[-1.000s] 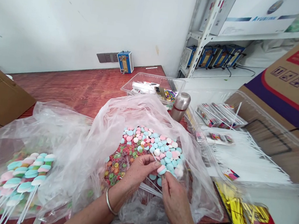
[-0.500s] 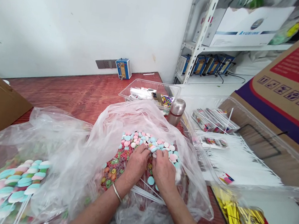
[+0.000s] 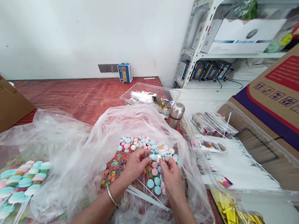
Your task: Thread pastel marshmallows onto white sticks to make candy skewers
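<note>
Both my hands are over an open clear plastic bag (image 3: pixel 117 115) of loose candies. My left hand (image 3: pixel 134 165) pinches a pale blue round candy (image 3: pixel 152 156) at thumb and fingertips. Beside it, my right hand (image 3: pixel 171 176) closes thumb and forefinger on a white round candy (image 3: pixel 157 158). Whether the two candies are joined is too small to tell. Pink, blue and white round candies (image 3: pixel 157 181) lie beneath. Left of them are colourful ring candies (image 3: pixel 114 169). Several white sticks (image 3: pixel 147 198) lie below the hands.
Finished-looking candy skewers (image 3: pixel 19 185) lie on plastic at the left. A steel flask (image 3: pixel 176 115) stands behind the bag, next to a clear tray (image 3: pixel 134 86) holding a phone (image 3: pixel 157 101). At the right, a large clear bin (image 3: pixel 208 180) contains white sticks. Cardboard boxes (image 3: pixel 3 100) flank the table.
My hands have drawn slightly apart and lower, showing the white and blue candies between the fingertips. More loose candies show between my hands. The view has tilted up a little.
</note>
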`<state>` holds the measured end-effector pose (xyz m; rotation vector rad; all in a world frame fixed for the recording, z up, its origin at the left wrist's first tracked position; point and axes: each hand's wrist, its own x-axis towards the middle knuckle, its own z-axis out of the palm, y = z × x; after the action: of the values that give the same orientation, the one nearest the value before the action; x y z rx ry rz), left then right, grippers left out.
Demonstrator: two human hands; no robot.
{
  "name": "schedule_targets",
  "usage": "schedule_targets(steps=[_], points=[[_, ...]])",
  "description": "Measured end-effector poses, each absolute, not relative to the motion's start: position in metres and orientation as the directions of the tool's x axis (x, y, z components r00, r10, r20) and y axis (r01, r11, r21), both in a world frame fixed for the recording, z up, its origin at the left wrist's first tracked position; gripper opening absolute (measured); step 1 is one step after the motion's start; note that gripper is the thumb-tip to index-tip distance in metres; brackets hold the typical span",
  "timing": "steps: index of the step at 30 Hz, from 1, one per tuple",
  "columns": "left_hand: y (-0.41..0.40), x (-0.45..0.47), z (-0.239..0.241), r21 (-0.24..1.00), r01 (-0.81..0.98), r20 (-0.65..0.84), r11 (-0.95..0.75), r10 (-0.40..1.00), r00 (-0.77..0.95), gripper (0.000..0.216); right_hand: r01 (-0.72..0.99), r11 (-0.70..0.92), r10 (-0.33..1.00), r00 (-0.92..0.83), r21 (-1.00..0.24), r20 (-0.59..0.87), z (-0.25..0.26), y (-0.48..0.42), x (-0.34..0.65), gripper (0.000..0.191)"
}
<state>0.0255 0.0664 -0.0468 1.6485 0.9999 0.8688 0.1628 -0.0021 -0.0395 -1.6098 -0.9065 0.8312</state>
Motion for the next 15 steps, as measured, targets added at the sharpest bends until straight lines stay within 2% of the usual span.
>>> schedule_targets(steps=[1,3,5,7,10,15], points=[[0.065,0.025,-0.046,0.995,0.086,0.015,-0.056,0.905,0.425,0.019,0.095,-0.144,0.880,0.468,-0.985,-0.084,-0.039,-0.003,0.161,0.033],[0.061,0.026,-0.043,0.986,-0.108,-0.061,0.128,0.873,0.484,0.023,0.019,-0.136,0.881,0.461,-0.991,-0.112,-0.037,-0.005,0.159,0.033],[0.058,0.028,-0.040,0.962,-0.198,-0.066,0.189,0.861,0.504,0.026,-0.033,-0.133,0.885,0.445,-0.991,-0.134,-0.034,-0.006,0.157,0.032],[0.055,0.029,-0.037,0.961,-0.216,-0.043,0.171,0.868,0.495,0.025,-0.071,-0.136,0.893,0.423,-0.988,-0.153,-0.030,-0.007,0.157,0.030],[0.052,0.030,-0.034,0.983,-0.179,0.051,0.035,0.890,0.452,0.019,-0.108,-0.146,0.908,0.380,-0.983,-0.176,-0.027,-0.009,0.158,0.024],[0.048,0.029,-0.032,0.980,0.014,0.181,-0.200,0.912,0.368,0.013,-0.122,-0.145,0.925,0.335,-0.982,-0.178,-0.029,-0.009,0.160,0.022]])
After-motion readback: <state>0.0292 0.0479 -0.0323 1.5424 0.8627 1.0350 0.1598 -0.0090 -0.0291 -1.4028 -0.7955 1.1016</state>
